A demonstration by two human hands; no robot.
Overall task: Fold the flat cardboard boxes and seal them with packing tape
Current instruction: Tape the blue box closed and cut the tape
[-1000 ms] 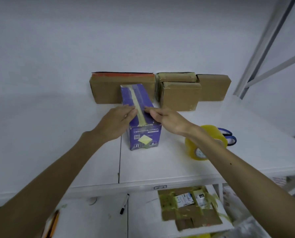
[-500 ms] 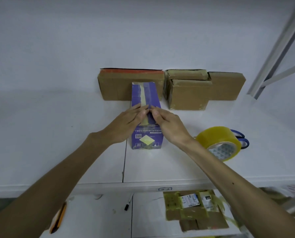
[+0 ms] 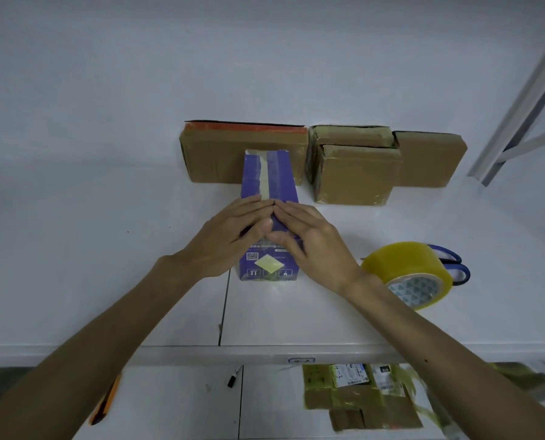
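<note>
White wall fills the upper view, and below it a white table [image 3: 106,249] runs across, split by a seam down its middle. A purple box [image 3: 269,173] stands on the table right of that seam, its long side pointing away from the person, with a strip of tape [image 3: 265,176] along its top. The left hand [image 3: 229,236] and right hand [image 3: 315,239] lie flat on the near end of the box top, fingers straight and pressing down, fingertips meeting at the middle; neither grips anything. Three brown boxes [image 3: 356,173] line the wall behind. A yellow tape roll [image 3: 413,271] lies right of the box, with blue scissors [image 3: 455,265] just behind it. A grey metal post [image 3: 518,115] rises at the right. Under the table edge, a lower shelf [image 3: 176,404] holds a marker [image 3: 234,377] and taped flat cardboard [image 3: 360,404].
</note>
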